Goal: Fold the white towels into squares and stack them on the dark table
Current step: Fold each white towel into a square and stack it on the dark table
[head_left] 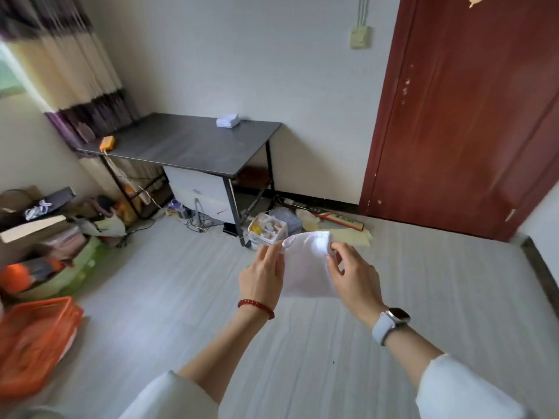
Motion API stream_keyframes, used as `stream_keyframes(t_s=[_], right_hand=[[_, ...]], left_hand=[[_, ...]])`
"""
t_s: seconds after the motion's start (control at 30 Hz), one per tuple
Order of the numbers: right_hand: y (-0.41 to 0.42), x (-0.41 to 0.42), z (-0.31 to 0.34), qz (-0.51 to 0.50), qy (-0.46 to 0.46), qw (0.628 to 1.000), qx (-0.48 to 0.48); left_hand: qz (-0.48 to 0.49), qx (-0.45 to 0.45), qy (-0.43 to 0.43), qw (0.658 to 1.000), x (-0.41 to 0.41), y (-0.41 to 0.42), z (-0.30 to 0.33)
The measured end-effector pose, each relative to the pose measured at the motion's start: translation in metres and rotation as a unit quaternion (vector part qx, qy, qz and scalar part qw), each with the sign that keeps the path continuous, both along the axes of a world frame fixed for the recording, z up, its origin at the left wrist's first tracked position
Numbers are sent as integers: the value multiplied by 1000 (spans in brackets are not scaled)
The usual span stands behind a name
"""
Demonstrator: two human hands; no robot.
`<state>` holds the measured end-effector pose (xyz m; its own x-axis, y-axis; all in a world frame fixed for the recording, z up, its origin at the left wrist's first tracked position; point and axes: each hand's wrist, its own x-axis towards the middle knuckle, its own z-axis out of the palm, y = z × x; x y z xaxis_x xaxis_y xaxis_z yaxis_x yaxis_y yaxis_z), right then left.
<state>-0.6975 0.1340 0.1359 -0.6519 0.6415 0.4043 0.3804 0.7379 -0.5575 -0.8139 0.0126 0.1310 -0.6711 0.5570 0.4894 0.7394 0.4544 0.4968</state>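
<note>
White cloth hangs in mid-air between the two hands – a towel point(307, 267) held up over the grey striped bed point(302, 343), its lower edge loose and square. The left hand point(262, 275), with a red bead bracelet point(255, 308) on its wrist, pinches the towel's upper left corner between thumb and fingers. The right hand point(352, 275), with a pale-strapped watch point(390, 323) on its wrist, pinches the upper right edge. Both hands are clamped on the cloth and sit near each other, not touching. Well beyond them stands the dark bench point(187, 143) against the wall – a small stack of folded white towels point(227, 120) lies near its far edge, and an orange object point(108, 142) rests near its left end
</note>
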Motion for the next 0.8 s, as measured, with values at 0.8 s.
stream_keyframes(t_s=[0.8], right_hand=[[87,-695,-22,141,-90,966,-199]], left_hand=[[166,10,-310,936,-647,46,-32]])
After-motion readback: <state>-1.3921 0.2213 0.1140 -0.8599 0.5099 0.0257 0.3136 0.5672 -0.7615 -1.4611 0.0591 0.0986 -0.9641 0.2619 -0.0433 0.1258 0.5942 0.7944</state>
